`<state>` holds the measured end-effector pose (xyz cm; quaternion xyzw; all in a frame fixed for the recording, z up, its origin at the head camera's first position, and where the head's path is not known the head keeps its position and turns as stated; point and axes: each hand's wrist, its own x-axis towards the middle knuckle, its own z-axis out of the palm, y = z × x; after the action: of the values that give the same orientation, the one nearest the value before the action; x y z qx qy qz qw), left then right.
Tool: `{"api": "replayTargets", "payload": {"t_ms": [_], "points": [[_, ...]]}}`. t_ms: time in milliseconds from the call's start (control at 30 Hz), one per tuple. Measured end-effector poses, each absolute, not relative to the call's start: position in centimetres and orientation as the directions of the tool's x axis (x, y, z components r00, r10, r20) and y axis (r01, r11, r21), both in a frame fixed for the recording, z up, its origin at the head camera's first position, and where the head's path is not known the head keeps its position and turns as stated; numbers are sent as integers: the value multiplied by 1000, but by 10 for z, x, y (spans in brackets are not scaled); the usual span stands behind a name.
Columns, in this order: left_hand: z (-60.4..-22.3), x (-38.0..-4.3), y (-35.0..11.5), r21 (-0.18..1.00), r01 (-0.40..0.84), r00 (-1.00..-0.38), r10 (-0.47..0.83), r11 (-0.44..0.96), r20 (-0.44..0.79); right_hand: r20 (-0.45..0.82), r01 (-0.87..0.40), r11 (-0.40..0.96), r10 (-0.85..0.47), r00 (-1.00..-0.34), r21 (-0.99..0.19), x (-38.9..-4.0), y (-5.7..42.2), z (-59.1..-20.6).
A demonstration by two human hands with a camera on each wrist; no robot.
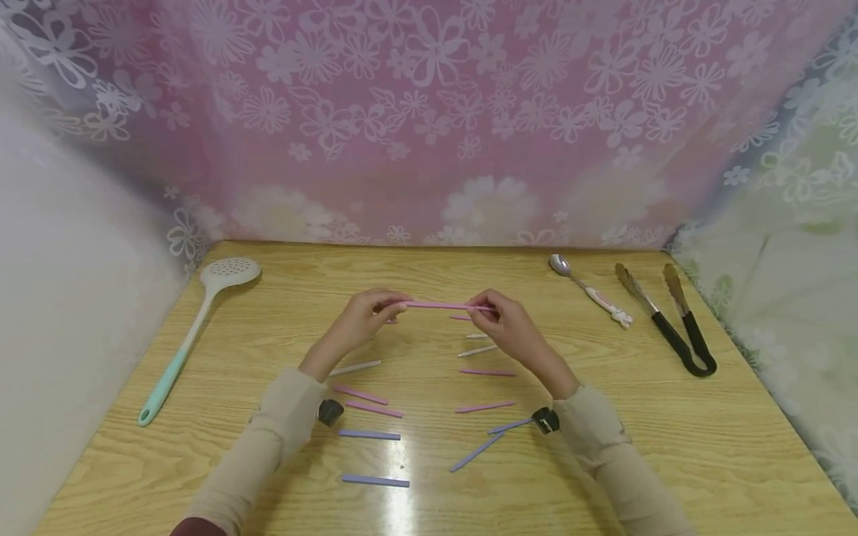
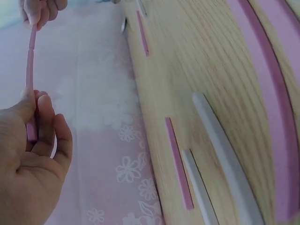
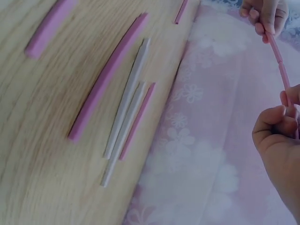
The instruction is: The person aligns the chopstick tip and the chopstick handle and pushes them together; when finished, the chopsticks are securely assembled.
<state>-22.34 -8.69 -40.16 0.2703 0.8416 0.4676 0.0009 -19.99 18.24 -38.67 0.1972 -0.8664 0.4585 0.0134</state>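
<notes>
Above the far part of the table, a slim pink stick (image 1: 437,305) is held level between two hands. The left hand (image 1: 362,321) pinches its left end, and the right hand (image 1: 511,326) pinches its right end. A joint or notch shows partway along the stick (image 2: 29,70) in the left wrist view. Below lie two loose columns of similar short sticks. Nearer the left hand are a white stick (image 1: 355,367), pink ones (image 1: 373,409) and purple ones (image 1: 371,435). Beside the right arm are pink (image 1: 487,372), white (image 1: 477,350) and purple (image 1: 477,452) sticks.
A slotted skimmer (image 1: 231,272) with a mint handle lies at the left of the wooden table (image 1: 429,257). On the right are a spoon (image 1: 590,290) with a rabbit-shaped handle end and black-handled tongs (image 1: 677,346). A pink flowered cloth (image 1: 429,149) hangs behind.
</notes>
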Motion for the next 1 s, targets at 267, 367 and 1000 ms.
{"api": "replayTargets", "payload": {"t_ms": [267, 367, 1000], "points": [[-392, -214, -79, 744, 553, -821, 398, 375, 409, 306, -443, 494, -334, -891, -748, -173, 171, -347], [-389, -212, -77, 723, 564, -820, 373, 400, 434, 323, -460, 492, -340, -883, -739, -172, 170, -345], [-396, -206, -71, 669, 606, -795, 362, 431, 488, 407, -490, 467, -273, -872, -736, -189, 172, -388]]}}
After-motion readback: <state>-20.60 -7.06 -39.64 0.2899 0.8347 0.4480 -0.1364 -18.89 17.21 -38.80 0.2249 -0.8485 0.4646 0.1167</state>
